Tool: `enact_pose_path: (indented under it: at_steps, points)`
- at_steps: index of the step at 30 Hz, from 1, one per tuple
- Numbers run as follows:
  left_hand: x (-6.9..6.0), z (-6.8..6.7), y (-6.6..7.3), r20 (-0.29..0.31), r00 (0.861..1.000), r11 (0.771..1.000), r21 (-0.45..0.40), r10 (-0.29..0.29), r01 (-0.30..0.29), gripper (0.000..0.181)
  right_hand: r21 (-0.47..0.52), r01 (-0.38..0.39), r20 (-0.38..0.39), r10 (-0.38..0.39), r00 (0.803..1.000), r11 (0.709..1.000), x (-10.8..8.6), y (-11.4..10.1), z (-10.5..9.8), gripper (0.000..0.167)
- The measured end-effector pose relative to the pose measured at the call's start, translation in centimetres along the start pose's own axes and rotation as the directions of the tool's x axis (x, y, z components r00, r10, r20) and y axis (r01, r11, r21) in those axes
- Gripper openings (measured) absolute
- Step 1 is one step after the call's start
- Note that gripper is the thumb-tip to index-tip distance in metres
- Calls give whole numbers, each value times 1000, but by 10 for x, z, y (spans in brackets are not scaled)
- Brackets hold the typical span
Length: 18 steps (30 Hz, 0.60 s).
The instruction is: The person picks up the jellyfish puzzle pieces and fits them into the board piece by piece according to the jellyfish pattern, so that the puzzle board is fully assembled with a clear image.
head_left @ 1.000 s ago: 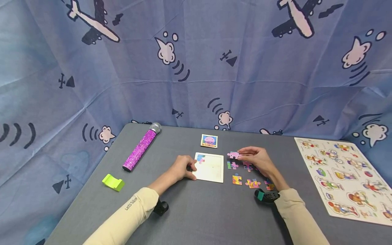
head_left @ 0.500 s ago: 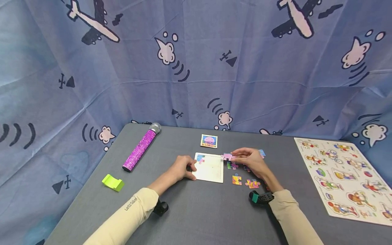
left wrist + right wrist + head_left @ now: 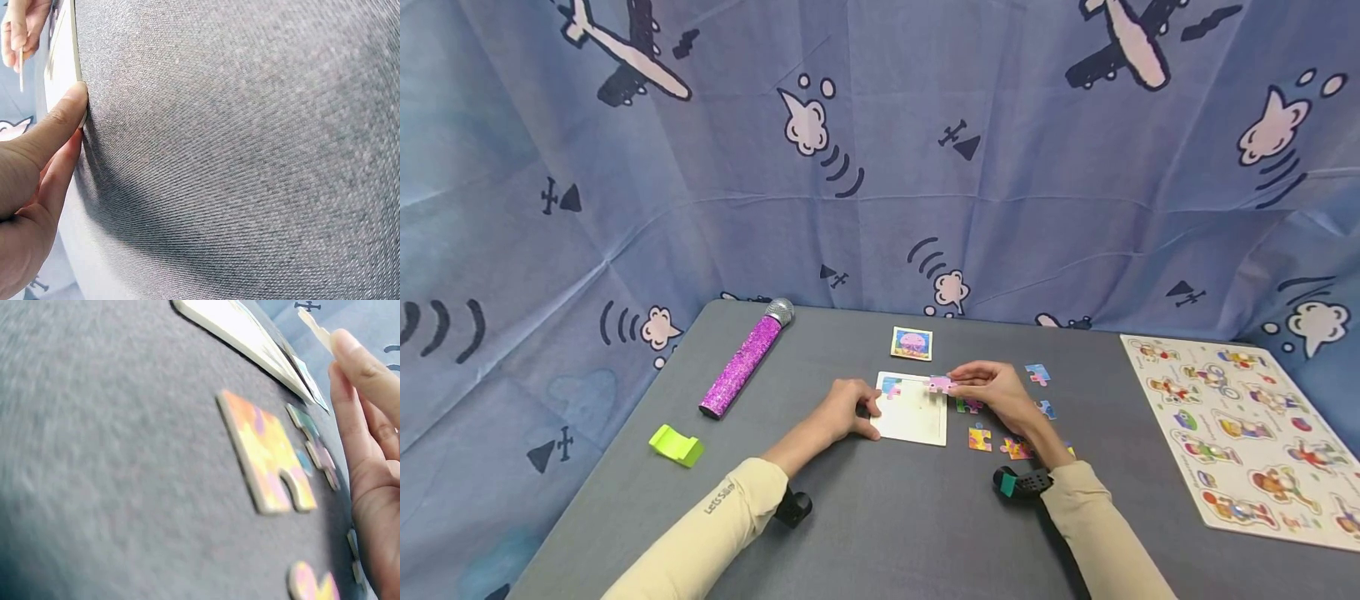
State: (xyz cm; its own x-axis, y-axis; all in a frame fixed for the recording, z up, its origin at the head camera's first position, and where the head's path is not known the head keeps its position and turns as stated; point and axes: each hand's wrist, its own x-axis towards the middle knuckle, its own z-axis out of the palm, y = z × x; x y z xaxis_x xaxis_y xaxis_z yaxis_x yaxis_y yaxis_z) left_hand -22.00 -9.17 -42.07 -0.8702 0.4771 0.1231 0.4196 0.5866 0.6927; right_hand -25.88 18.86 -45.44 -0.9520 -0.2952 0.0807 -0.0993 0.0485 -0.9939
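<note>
My right hand (image 3: 996, 393) pinches a pink jigsaw piece (image 3: 940, 384) between thumb and fingers, over the upper right of a white puzzle tray (image 3: 917, 427). The right wrist view shows the same piece (image 3: 315, 328) edge-on, raised off the table. At the tray's left edge, my left hand (image 3: 844, 410) holds the rim with thumb and fingers. A blue and pink piece (image 3: 891, 387) lies in the tray's upper left corner. Right of the tray are several loose pieces, including a yellow-orange one (image 3: 980, 439) and a blue one (image 3: 1037, 374); my right hand partly covers others.
A small jellyfish picture (image 3: 912, 343) lies behind the tray. To the left are a glittery purple microphone (image 3: 741, 367) and a bright green curved block (image 3: 677, 447). A large board with cartoon figures (image 3: 1232, 467) occupies the right side. A patterned curtain (image 3: 880, 167) hangs behind the table.
My right hand has carried the pink piece leftward, from beside the tray to over its upper right part, uncovering blue pieces on the right. My left hand has stayed at the rim.
</note>
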Motion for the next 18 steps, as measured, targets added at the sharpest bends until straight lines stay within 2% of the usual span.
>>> enact_pose_path:
  at_steps: [9, 18]
  points:
    - [1, 2, -4, -6, 1000, 1000, 19, 12, -12, 26, -95, 0, -39, -4, 999, 996, 6, 0, 16, 34]
    - [2, 2, -5, -12, 1000, 1000, 22, 14, -14, 26, -185, 22, -41, -31, 999, 983, 13, 2, 27, 30]
